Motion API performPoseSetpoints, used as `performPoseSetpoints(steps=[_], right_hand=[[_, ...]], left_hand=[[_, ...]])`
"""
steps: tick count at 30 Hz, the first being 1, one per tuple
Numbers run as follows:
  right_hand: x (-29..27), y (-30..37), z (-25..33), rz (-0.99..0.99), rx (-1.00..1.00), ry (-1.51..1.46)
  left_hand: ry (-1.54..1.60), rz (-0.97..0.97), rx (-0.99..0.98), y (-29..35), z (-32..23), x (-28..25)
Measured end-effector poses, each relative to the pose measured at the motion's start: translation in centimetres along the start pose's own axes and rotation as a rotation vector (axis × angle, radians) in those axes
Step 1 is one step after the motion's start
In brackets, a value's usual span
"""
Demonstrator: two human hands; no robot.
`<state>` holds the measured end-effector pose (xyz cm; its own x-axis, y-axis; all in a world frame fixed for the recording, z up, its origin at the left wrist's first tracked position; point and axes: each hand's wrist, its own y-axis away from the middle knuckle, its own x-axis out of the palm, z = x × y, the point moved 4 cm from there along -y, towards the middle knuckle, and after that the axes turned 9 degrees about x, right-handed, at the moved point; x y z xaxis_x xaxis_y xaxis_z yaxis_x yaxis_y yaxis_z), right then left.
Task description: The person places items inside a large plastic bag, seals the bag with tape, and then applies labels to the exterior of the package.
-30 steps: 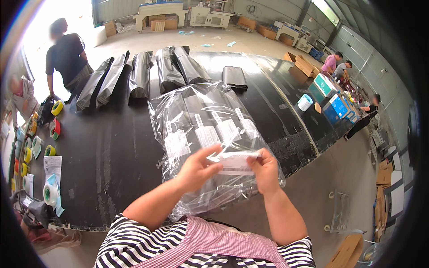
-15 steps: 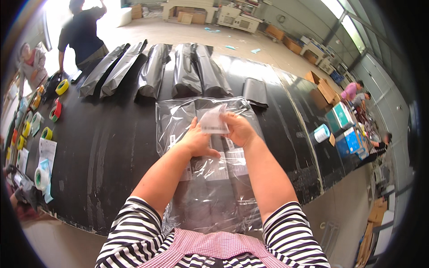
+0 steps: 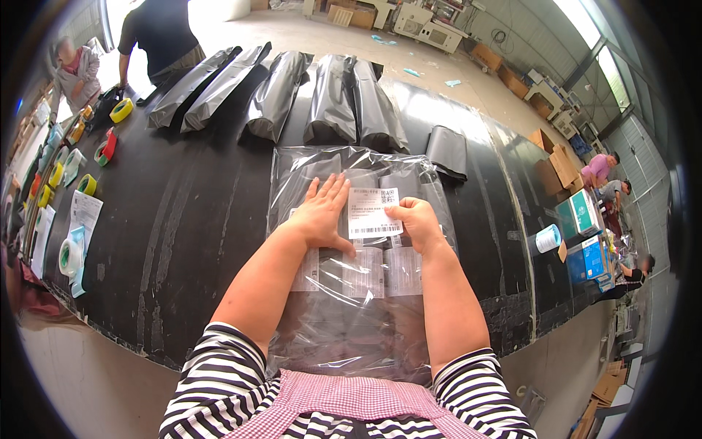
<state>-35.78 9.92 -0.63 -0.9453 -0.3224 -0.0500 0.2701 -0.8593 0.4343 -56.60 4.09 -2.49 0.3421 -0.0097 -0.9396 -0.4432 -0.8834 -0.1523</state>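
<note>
A large clear plastic bag [image 3: 351, 333] lies in front of me on the black table, with dark rolled bundles inside it. Through the film show several printed paper sheets [image 3: 363, 272]. My left hand [image 3: 322, 214] rests flat on the bag, fingers spread, beside a white printed label [image 3: 373, 211]. Between thumb and fingers, my right hand [image 3: 417, 223] pinches the label's right edge. The label faces up over the upper middle of the bag; whether its underside touches the film I cannot tell.
Several grey plastic-wrapped bundles [image 3: 278, 99] line the table's far side, and a folded grey packet [image 3: 447, 152] lies right of them. Tape rolls [image 3: 107, 148] sit along the left edge. Boxes [image 3: 585, 214] stand at the right. Another person [image 3: 157, 40] stands at the far left.
The label has come down from a tilted, lifted position to lie face up over the bag. My left hand's fingers have spread flatter. My view has shifted slightly.
</note>
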Motion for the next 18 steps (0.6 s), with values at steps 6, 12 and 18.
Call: performPoseSetpoints(steps=[6, 12, 18], right_hand=[[0.1, -0.5, -0.6, -0.168, -0.026, 0.190], [0.8, -0.6, -0.7, -0.277, -0.083, 0.461], [1.1, 0.3, 0.8, -0.407, 0.028, 0.913]], left_hand=[[0.174, -0.118, 0.036, 0.3, 0.7, 0.0], [0.099, -0.064, 0.010, 0.2, 1.5, 0.6], [-0.078, 0.041, -0.049, -0.2, -0.2, 0.2]])
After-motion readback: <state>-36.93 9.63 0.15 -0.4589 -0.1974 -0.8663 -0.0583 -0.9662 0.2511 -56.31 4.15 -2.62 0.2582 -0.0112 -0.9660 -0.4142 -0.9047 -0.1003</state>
